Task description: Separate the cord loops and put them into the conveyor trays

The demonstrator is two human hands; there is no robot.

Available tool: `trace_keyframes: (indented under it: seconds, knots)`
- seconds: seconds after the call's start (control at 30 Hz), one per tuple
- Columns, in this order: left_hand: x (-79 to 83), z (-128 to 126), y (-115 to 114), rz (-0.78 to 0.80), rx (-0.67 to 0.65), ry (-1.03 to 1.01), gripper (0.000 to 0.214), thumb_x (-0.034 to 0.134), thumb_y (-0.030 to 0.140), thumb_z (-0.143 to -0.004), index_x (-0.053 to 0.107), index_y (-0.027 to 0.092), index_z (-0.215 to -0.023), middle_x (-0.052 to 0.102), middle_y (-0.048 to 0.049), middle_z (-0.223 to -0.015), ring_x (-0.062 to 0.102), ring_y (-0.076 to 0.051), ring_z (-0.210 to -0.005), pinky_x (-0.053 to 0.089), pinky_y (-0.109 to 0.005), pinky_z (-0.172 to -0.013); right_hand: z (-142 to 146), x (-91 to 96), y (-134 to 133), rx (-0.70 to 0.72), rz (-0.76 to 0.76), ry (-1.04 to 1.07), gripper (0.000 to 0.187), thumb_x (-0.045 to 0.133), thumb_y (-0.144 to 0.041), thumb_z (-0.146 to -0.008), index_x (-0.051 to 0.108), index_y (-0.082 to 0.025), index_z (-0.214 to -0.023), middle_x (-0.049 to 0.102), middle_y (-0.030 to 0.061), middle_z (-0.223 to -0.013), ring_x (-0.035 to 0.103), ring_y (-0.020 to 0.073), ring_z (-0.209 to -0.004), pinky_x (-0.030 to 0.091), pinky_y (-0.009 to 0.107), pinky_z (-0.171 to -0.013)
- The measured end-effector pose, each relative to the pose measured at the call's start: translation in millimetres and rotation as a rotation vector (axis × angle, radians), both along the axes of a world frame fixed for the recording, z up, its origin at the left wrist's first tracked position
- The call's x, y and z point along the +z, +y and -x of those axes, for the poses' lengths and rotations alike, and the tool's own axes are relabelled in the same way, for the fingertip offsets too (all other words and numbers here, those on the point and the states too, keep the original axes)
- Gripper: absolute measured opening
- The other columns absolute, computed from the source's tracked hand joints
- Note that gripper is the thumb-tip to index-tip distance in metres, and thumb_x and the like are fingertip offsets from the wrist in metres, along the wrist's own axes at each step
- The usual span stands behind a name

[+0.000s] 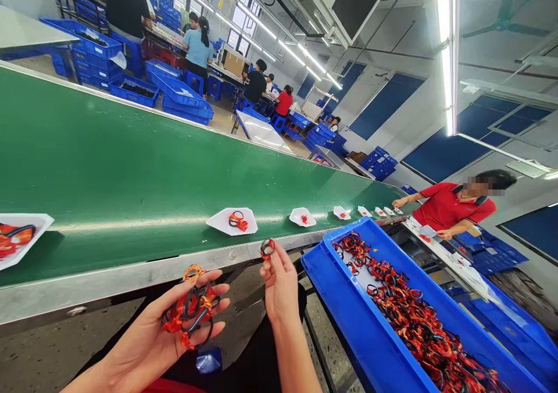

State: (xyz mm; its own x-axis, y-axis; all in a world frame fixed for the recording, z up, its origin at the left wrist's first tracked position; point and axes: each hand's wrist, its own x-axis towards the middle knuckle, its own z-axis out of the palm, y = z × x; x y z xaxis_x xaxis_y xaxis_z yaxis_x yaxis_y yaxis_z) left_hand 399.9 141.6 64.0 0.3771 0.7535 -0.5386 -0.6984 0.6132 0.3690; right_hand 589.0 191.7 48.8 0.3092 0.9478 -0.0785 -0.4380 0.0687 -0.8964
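My left hand [174, 329] lies palm up below the belt's metal edge, its fingers curled round a bunch of red, orange and black elastic bands [189, 311]. My right hand [279, 282] is raised beside it and pinches a single black-and-red band [267, 247] between the fingertips, just under the belt's edge. On the green conveyor belt [108, 166] a white tray [232, 221] with one band set lies closest to my right hand. Further white trays [302, 217] follow to the right, and another tray [20, 236] sits at the far left.
A blue crate [349, 300] full of red and black bands stands at my right. A person in a red shirt [449, 207] reaches onto the belt's far end. Behind the belt are stacked blue crates [181, 93] and several seated workers at tables.
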Motion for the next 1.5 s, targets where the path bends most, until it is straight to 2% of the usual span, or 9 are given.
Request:
trace_keyframes:
  seconds: [0.2, 0.4, 0.53, 0.67, 0.87, 1.03, 1.13, 1.37, 1.5]
  knots:
    - [2.6, 3.1, 0.4, 0.004, 0.003, -0.003, 0.044, 0.064, 0.021, -0.075, 0.059, 0.014, -0.117, 0.065, -0.0182, -0.113, 0.056, -0.038, -0.109, 0.049, -0.053, -0.087, -39.1, 8.2, 70.9, -0.300, -0.146, -0.452, 0.041, 0.063, -0.036, -0.072, 0.062, -0.017, -0.108, 0.062, 0.0038, -0.085, 0.054, 0.0089, -0.060, 0.047, 0.023, -0.056]
    - [3.1, 6.5, 1.5, 0.003, 0.028, -0.005, 0.042, 0.062, 0.021, -0.076, 0.059, 0.014, -0.117, 0.063, -0.0182, -0.117, 0.057, -0.037, -0.108, 0.050, -0.052, -0.085, -69.5, -1.8, 100.1, -0.242, -0.121, -0.560, 0.054, 0.059, -0.032, -0.071, 0.052, -0.016, -0.123, 0.054, 0.0145, -0.124, 0.060, 0.0204, -0.098, 0.050, 0.033, -0.078]
    - [0.4, 4.6, 1.9, -0.015, 0.057, -0.023, 0.041, 0.061, 0.022, -0.077, 0.058, 0.014, -0.118, 0.062, -0.0189, -0.118, 0.057, -0.036, -0.108, 0.051, -0.050, -0.084, -65.2, -7.9, 76.3, -0.155, -0.084, -0.607, 0.053, 0.060, -0.030, -0.072, 0.053, -0.016, -0.122, 0.050, 0.0144, -0.131, 0.057, 0.0232, -0.107, 0.047, 0.036, -0.088]
    - [-2.4, 1.2, 2.8, -0.018, 0.068, -0.070, 0.042, 0.060, 0.025, -0.078, 0.058, 0.013, -0.119, 0.063, -0.0198, -0.114, 0.056, -0.035, -0.110, 0.051, -0.048, -0.085, -34.7, 9.7, 28.0, -0.065, -0.071, -0.653, 0.038, 0.059, -0.031, -0.077, 0.058, -0.018, -0.113, 0.060, 0.0105, -0.117, 0.060, 0.0193, -0.096, 0.048, 0.032, -0.081]
    - [-1.4, -2.5, 3.2, -0.047, 0.134, -0.073, 0.040, 0.058, 0.024, -0.080, 0.058, 0.013, -0.118, 0.064, -0.0192, -0.114, 0.061, -0.032, -0.103, 0.055, -0.040, -0.075, 26.0, 40.0, -57.3, 0.435, -0.171, -0.965, 0.027, 0.061, -0.028, -0.079, 0.061, -0.022, -0.105, 0.057, -0.0018, -0.074, 0.048, 0.0095, -0.057, 0.040, 0.021, -0.052]
    - [0.4, -6.7, 3.9, -0.031, 0.165, -0.117, 0.042, 0.056, 0.023, -0.081, 0.055, 0.013, -0.121, 0.064, -0.0202, -0.112, 0.059, -0.030, -0.106, 0.055, -0.034, -0.073, 43.5, 24.9, -76.6, 0.404, -0.295, -1.189, 0.013, 0.064, -0.026, -0.078, 0.064, -0.022, -0.090, 0.056, -0.0005, -0.078, 0.044, 0.0085, -0.056, 0.033, 0.022, -0.051]
    - [-0.3, -8.9, 4.4, -0.016, 0.170, -0.141, 0.042, 0.056, 0.023, -0.081, 0.055, 0.011, -0.121, 0.065, -0.0208, -0.110, 0.058, -0.031, -0.108, 0.053, -0.039, -0.083, 40.6, 16.9, -76.1, 0.374, -0.237, -0.973, 0.007, 0.061, -0.024, -0.081, 0.062, -0.019, -0.076, 0.054, -0.0005, -0.073, 0.045, 0.0080, -0.058, 0.033, 0.021, -0.052]
    - [2.4, -9.6, 3.0, 0.026, 0.139, -0.077, 0.039, 0.058, 0.022, -0.079, 0.057, 0.012, -0.117, 0.066, -0.0188, -0.109, 0.062, -0.031, -0.102, 0.054, -0.043, -0.082, 26.8, 8.0, -74.6, 0.405, 0.202, 0.342, 0.024, 0.064, -0.040, -0.079, 0.057, -0.016, -0.080, 0.039, -0.0080, -0.060, 0.019, 0.0010, -0.041, 0.015, 0.012, -0.033]
    - [4.3, -9.4, 0.7, 0.057, 0.086, -0.017, 0.040, 0.063, 0.020, -0.076, 0.059, 0.016, -0.116, 0.068, -0.0147, -0.106, 0.066, -0.025, -0.092, 0.058, -0.032, -0.069, 23.6, 4.9, -70.7, 0.384, 0.246, 0.632, 0.025, 0.073, -0.033, -0.072, 0.057, -0.013, -0.075, 0.038, -0.0085, -0.059, 0.022, -0.0008, -0.040, 0.018, 0.009, -0.032]
